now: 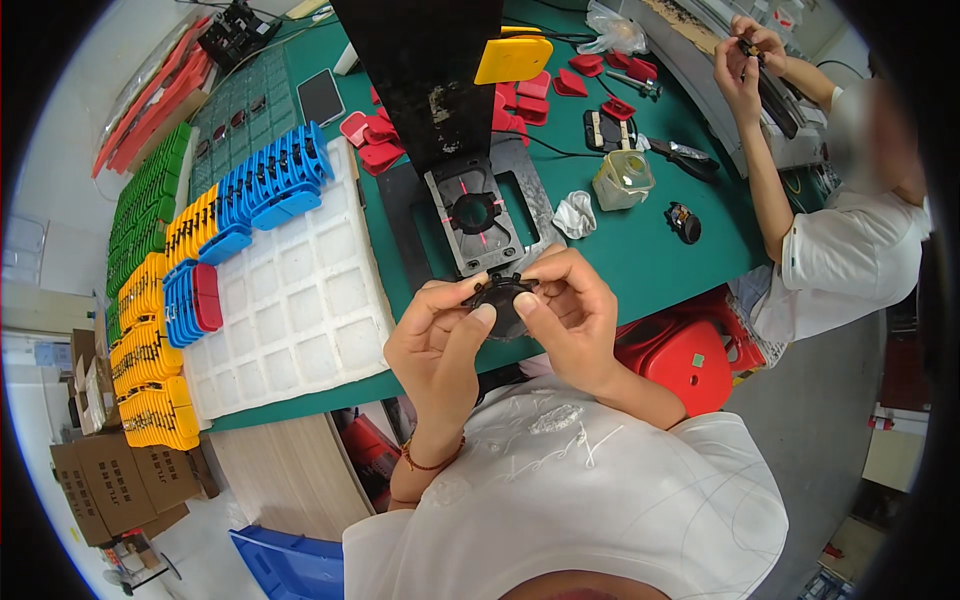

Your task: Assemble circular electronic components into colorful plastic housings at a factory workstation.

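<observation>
Between my two hands is a black round part [507,318] with a dark, glossy disc face and small tabs along its far edge. My left hand [436,348] pinches its left side between thumb and fingers. On the right side, my right hand [578,325] grips it the same way. Just beyond my fingertips stands a metal fixture [497,246] with a round dark opening, crossed by thin red light lines. A tall black column [425,80] rises behind the fixture.
A white compartment tray [300,330] lies left, with rows of blue clips [262,180], yellow clips [150,350] and green clips [150,190]. Red pieces [380,155], a clear container [622,180], crumpled tissue [574,214] and pliers [685,158] lie around the fixture. A co-worker [850,220] sits right.
</observation>
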Demonstrator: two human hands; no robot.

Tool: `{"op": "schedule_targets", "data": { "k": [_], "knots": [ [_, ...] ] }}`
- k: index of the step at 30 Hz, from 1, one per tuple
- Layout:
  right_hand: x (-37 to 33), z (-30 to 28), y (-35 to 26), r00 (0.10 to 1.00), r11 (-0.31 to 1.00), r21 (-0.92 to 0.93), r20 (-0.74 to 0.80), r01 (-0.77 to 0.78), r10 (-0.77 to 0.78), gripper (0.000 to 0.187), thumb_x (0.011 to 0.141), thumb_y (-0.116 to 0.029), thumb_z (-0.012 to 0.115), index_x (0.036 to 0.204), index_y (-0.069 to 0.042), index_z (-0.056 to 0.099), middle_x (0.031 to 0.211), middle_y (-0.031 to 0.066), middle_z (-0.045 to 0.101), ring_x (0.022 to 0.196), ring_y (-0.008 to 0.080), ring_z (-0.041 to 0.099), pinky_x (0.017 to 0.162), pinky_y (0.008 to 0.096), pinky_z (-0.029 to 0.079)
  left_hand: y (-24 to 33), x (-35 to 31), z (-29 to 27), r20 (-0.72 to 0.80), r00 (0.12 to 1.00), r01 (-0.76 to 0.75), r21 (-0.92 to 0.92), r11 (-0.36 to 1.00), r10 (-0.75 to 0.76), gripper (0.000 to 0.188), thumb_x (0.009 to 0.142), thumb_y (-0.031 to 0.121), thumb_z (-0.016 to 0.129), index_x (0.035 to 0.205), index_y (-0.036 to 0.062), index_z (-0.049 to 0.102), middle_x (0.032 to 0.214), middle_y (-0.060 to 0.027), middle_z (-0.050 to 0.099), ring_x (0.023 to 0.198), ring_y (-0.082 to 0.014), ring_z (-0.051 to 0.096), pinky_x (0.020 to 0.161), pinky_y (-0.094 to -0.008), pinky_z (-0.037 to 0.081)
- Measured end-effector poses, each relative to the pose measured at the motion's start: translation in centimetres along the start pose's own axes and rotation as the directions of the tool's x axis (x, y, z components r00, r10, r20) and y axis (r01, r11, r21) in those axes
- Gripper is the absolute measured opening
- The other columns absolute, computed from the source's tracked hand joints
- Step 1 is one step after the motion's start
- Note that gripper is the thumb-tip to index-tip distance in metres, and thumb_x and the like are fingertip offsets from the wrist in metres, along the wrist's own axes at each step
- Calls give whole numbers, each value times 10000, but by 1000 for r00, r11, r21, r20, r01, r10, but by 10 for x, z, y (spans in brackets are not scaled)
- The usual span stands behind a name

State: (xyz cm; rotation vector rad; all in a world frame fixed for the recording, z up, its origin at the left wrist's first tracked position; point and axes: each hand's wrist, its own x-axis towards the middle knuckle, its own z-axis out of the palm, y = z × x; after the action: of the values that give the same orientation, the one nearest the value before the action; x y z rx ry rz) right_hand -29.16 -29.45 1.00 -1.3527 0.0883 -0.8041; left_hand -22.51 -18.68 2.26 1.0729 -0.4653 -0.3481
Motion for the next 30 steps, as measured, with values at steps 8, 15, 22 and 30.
{"op": "schedule_targets", "data": {
  "k": [8,15,22,30],
  "knots": [
    [-1,0,1,999,999,2,-21,-43,43,137,793,12,602,904,27,522,813,41,494,668,37,461,585,164,391,-1,0,-1,4,1000,-5,2,1000,5,200,766,-112,538,959,-73,572,877,-67,553,732,-84,562,642,-176,431],
    [0,-1,2,999,999,5,-14,-46,46,132,793,19,595,902,26,521,811,40,491,668,36,458,586,163,390,-2,0,0,-7,1000,5,-20,1000,-6,186,768,-111,534,947,-67,566,875,-68,555,743,-84,565,647,-178,434],
    [-1,1,2,1000,1000,-14,-15,-27,26,126,792,27,590,895,27,518,813,42,491,675,38,460,590,166,398,-3,-2,-2,-13,999,33,-34,999,-34,177,772,-104,535,942,-60,554,942,-92,578,766,-91,571,662,-188,446],
    [2,-5,9,992,992,30,-18,-122,123,158,805,-8,579,945,20,513,856,41,487,742,56,475,660,189,409,-8,3,1,-4,993,121,-21,992,-121,224,788,-95,541,1006,-50,513,1009,-114,575,861,-134,579,721,-219,465]
  ]
}}
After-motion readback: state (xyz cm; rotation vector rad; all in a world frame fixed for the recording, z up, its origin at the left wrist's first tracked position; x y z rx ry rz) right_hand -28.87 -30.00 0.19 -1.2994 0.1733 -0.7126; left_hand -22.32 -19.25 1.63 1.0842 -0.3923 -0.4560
